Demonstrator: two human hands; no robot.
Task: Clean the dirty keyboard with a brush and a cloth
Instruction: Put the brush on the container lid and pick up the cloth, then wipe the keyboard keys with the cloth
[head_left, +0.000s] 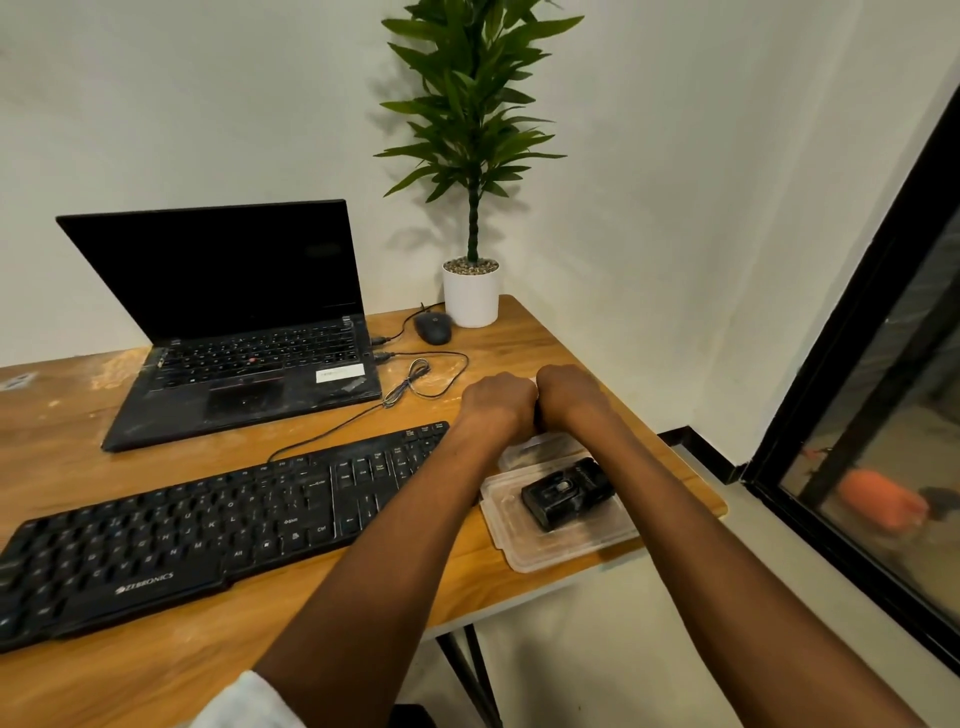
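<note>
we see the keyboard (208, 530) lying across the near left part of the wooden tabletop (524, 338), with its right end just beside the person's left forearm. pale dust sits between its keys and on its frame, and the wood around it also has whitish smears, so we judge that no cleaning is done yet.

both hands are raised together past the far right corner of the keyboard, touching each other or nearly so. the left hand (496, 402) and the right hand (571, 392) show us only their backs, and the fingers curl away from the camera. a very small white bit shows between them, but we cannot tell what it is. so for each grip we cannot tell if it is clenched on nothing or grasping some thing.

under the forearms stands a clear plastic tray (561, 553) with a black object (566, 493) inside. it may be a cleaning tool, but we cannot say. another clear plastic piece (540, 447) lies just behind it. we cannot find a brush or a cloth plainly in view.

behind the keyboard there is an open laptop (244, 364), also dusty, a loose cable (426, 379), a mouse (432, 328) and a potted plant (471, 299) at the far corner.

in our judgement the task is at its start – tools are perhaps being prepared. brushing between the keys and wiping with the cloth are both left to do.
</note>
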